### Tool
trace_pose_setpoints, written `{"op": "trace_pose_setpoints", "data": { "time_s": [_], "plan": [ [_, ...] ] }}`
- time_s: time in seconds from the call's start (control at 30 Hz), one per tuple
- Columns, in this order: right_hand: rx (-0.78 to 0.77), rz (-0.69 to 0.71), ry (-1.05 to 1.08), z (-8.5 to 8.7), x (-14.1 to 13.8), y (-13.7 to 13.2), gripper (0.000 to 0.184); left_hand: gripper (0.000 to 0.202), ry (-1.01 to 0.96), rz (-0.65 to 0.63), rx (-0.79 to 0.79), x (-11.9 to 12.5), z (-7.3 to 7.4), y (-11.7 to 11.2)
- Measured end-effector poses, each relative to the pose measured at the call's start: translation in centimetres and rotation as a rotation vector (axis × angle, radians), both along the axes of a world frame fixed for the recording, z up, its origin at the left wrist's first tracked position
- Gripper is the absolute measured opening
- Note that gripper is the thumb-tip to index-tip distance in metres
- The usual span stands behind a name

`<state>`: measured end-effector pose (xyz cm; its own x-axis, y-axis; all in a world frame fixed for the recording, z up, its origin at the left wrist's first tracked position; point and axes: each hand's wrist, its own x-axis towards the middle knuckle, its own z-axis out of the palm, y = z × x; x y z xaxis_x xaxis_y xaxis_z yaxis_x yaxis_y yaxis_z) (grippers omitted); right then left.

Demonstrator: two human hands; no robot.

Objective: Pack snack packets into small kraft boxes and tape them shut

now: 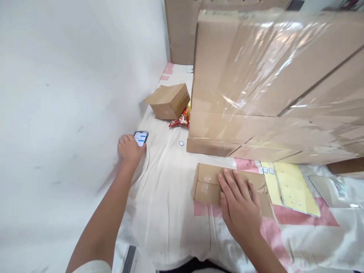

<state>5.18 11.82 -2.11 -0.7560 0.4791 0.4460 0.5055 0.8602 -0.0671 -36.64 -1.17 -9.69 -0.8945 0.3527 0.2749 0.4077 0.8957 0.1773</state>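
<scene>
Head view: my left hand (130,148) rests curled against the phone (141,138) by the wall; my right hand (238,203) presses open-palmed on the flat cardboard box (207,184). A nudge could slide the phone away across the sheet (167,204).

The left hand (129,148) reaches to the far left and rests by the wall, its fingertips on a lit smartphone (141,138). The right hand (238,203) lies flat, fingers spread, on a small cardboard box (206,182) on the white sheet (167,197). Just right lies a yellow sheet (295,187). Farther off, a plastic-wrapped cardboard stack (270,83), a small tilted box (169,100) and a red snack packet (181,120).
</scene>
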Motion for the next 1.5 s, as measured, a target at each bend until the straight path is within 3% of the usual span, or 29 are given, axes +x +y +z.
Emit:
{"op": "trace_pose_setpoints", "data": {
  "time_s": [0.3, 0.43, 0.5, 0.6, 0.67, 0.77, 0.87, 1.03, 1.2, 1.37, 1.5],
  "plan": [
    [-0.075, -0.01, -0.045, -0.1, 0.3, -0.7, 0.045, 0.055, -0.022, -0.023, 0.106, 1.7, 1.3, 1.3],
    [-0.202, 0.064, -0.135, 1.3, 1.1, 0.4, 0.049, 0.042, -0.055, -0.017, 0.192, 3.8, 2.4, 2.6],
    [-0.295, 0.129, -0.23, 2.6, 2.1, 2.0, 0.056, 0.035, -0.069, -0.065, 0.244, 6.5, 3.0, 3.4],
    [-0.411, 0.211, -0.327, 4.1, 4.2, 5.2, 0.094, 0.034, -0.11, -0.201, 0.329, 12.6, 3.2, 4.0],
    [-0.45, 0.275, -0.331, 4.3, 5.7, 7.3, 0.107, 0.036, -0.198, -0.337, 0.391, 16.6, 3.1, 3.7],
    [-0.464, 0.342, -0.278, 3.6, 7.5, 9.0, 0.103, 0.038, -0.462, -0.595, 0.63, 21.8, 3.4, 3.3],
    [-0.462, 0.331, -0.21, 2.9, 8.5, 8.9, 0.098, 0.049, -0.597, -0.717, 0.699, 25.7, 4.6, 3.9],
    [-0.466, 0.315, -0.125, 3.0, 10.9, 8.3, 0.093, 0.07, -0.753, -0.703, 0.706, 29.0, 5.9, 5.7],
    [-0.472, 0.276, -0.098, 3.0, 15.1, 7.7, 0.091, 0.071, -0.861, -0.665, 0.721, 32.7, 6.0, 6.3],
    [-0.483, 0.253, -0.076, 2.5, 19.6, 6.6, 0.089, 0.074, -1.171, -0.578, 0.788, 36.5, 6.4, 6.8],
    [-0.539, 0.296, 0.036, 1.0, 23.1, 6.5, 0.086, 0.086, -1.419, -0.502, 0.752, 38.7, 7.5, 7.1]
  ]
}}
